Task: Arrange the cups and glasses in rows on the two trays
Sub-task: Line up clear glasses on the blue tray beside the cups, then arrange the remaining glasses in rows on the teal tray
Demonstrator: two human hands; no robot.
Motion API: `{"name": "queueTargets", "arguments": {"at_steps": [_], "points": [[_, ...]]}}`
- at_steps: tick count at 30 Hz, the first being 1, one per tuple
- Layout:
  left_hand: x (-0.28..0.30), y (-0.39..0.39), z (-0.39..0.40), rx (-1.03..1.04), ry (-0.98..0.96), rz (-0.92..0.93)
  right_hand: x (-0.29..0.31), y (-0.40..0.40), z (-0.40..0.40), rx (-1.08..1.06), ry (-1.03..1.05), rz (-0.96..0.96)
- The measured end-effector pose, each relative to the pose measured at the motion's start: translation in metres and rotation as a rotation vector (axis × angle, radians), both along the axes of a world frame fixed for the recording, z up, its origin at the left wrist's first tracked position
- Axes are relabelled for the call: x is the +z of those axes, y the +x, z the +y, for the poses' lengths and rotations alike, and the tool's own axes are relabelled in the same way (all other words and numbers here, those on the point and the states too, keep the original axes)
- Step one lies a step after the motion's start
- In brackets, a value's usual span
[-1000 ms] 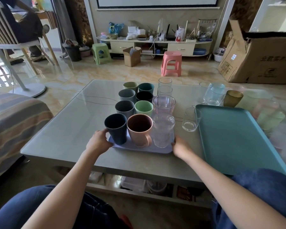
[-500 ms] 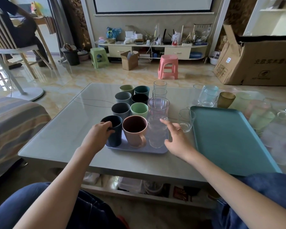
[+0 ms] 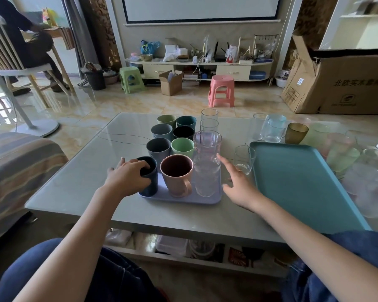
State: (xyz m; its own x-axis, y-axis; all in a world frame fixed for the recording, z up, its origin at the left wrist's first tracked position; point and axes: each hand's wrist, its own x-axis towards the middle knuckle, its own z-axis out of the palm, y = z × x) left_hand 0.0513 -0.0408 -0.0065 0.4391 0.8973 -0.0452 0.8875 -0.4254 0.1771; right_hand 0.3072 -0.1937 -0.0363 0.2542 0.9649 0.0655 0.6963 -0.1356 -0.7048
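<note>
Left hand (image 3: 129, 175) is wrapped round the rim of the dark blue cup (image 3: 148, 177) at the near-left corner of the lilac tray (image 3: 205, 200), fingertips dipping inside. Right hand (image 3: 238, 184) hovers with fingers spread, gripping nothing, just beside the near clear glass (image 3: 206, 175). Cups are packed tight here — nudge that blue one sideways and it could knock the pink mug (image 3: 176, 173) into the glass. Teal tray (image 3: 299, 184) sits bare on the surface (image 3: 79, 182) with loose glasses (image 3: 273, 129) crowded behind it — easy to clip when reaching.
</note>
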Motion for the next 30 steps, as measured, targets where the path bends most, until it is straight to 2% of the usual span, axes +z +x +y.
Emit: {"name": "queueTargets", "arguments": {"at_steps": [3,5,8,10,13,16,21,26,30], "points": [[0.016,0.005,0.001,0.036,0.135,-0.009,0.012,0.022,0.001,-0.018,0.056,-0.112],[0.028,0.014,0.004,0.076,0.216,-0.086,0.019,0.046,0.006,-0.067,0.069,-0.212],[0.045,0.045,0.005,0.105,0.254,-0.315,0.02,0.086,0.018,-0.138,-0.045,-0.351],[0.053,0.076,0.005,0.01,0.271,-0.392,0.014,0.104,0.026,-0.141,-0.144,-0.398],[0.06,0.128,0.004,-0.233,0.309,-0.303,0.001,0.12,0.041,-0.111,-0.203,-0.439],[0.059,0.168,0.004,-0.353,0.337,-0.222,-0.01,0.13,0.057,-0.089,-0.218,-0.43],[0.047,0.198,0.019,-0.385,0.278,-0.162,-0.005,0.141,0.063,-0.066,-0.138,-0.345],[0.043,0.208,0.031,-0.394,0.175,-0.126,0.017,0.194,0.059,-0.231,0.014,-0.296],[0.04,0.217,0.044,-0.389,0.206,-0.133,0.015,0.239,0.064,-0.301,-0.061,-0.341]]}}
